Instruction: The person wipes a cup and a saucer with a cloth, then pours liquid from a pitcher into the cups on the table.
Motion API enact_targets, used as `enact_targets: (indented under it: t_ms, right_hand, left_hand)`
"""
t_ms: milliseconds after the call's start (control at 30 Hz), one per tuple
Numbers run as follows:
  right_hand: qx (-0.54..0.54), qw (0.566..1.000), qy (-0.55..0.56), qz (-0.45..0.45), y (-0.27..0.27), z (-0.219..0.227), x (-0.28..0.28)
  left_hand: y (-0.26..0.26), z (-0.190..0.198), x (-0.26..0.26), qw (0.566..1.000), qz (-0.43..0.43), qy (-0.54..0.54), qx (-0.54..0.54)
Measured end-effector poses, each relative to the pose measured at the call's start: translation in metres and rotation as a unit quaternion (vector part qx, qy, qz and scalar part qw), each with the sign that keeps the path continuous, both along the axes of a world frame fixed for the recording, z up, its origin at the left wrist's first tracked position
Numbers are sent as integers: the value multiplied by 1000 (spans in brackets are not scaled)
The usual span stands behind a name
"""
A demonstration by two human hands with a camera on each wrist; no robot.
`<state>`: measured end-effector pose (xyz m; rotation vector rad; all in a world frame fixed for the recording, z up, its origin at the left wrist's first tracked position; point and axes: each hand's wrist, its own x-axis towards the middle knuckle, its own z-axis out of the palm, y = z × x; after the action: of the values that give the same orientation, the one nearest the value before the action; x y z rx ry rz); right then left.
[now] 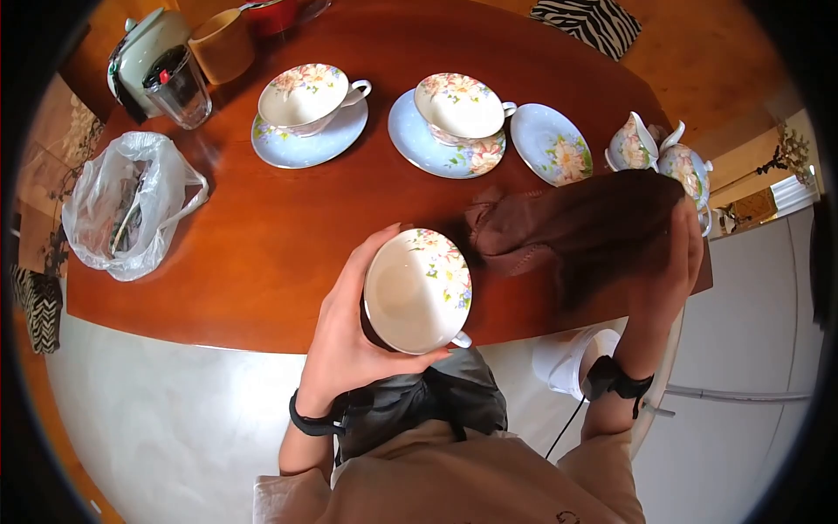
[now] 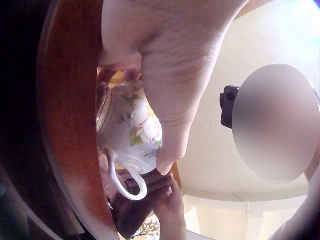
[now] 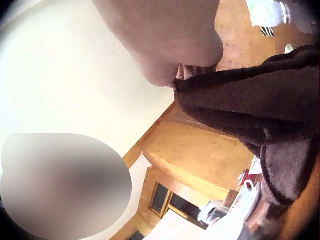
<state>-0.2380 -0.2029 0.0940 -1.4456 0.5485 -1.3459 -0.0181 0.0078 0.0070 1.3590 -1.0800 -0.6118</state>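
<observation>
My left hand (image 1: 336, 341) grips a white floral teacup (image 1: 406, 293) at the table's near edge, fingers and thumb around its sides. The cup's mouth faces up toward the head camera, its small handle at the lower right. In the left wrist view the handle hangs below the floral wall of the teacup (image 2: 142, 125), with the thumb against it. My right hand (image 1: 683, 253) holds a dark brown cloth (image 1: 585, 218) by one end, bunched in the fingers. The cloth stretches left over the table toward the cup and fills the right side of the right wrist view.
Two matching cups (image 1: 301, 100) on blue saucers (image 1: 410, 144) stand at the back, beside a bare saucer (image 1: 550, 144). A creamer (image 1: 633, 144) and teapot (image 1: 685, 170) are at the right edge. At left are a plastic bag (image 1: 131, 205), a glass (image 1: 179, 92) and a wooden cup (image 1: 223, 48). A white bucket (image 1: 567, 362) is below.
</observation>
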Motion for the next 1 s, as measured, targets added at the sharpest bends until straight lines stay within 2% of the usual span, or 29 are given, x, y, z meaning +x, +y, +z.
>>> enact_targets:
  t_ms: [33, 133, 200, 300, 400, 433, 533, 667, 933, 1000]
  right_hand:
    - [1, 999, 54, -1, 1, -8, -11]
    - [-102, 953, 242, 148, 35, -12, 0]
    - [-32, 903, 324, 280, 42, -13, 15]
    - [-194, 857, 385, 283, 41, -24, 28]
    - [-306, 820, 406, 264, 38, -17, 34]
    - [-301, 795, 445, 280, 36, -16, 32]
    - [-395, 721, 514, 245, 38, -26, 29]
    - [-460, 712, 492, 198, 31, -32, 28]
    - [-369, 809, 394, 232, 34, -27, 42]
    - [-342, 832, 376, 223, 41, -20, 41]
  left_hand:
    - [0, 0, 0, 1000, -2, -1, 0]
    - [-1, 0, 1, 1000, -1, -17, -19]
    - [0, 0, 2, 1000, -7, -7, -11]
    - [0, 1, 2, 1000, -13, 6, -8]
    - [0, 1, 3, 1000, -16, 0, -13]
    - [0, 0, 3, 1000, -16, -5, -15]
    - [-1, -4, 5, 999, -16, -38, -12]
    - [-2, -3, 5, 998, -17, -55, -11]
    - [-1, 0, 4, 999, -26, -5, -26]
    - [0, 1, 4, 999, -28, -25, -14]
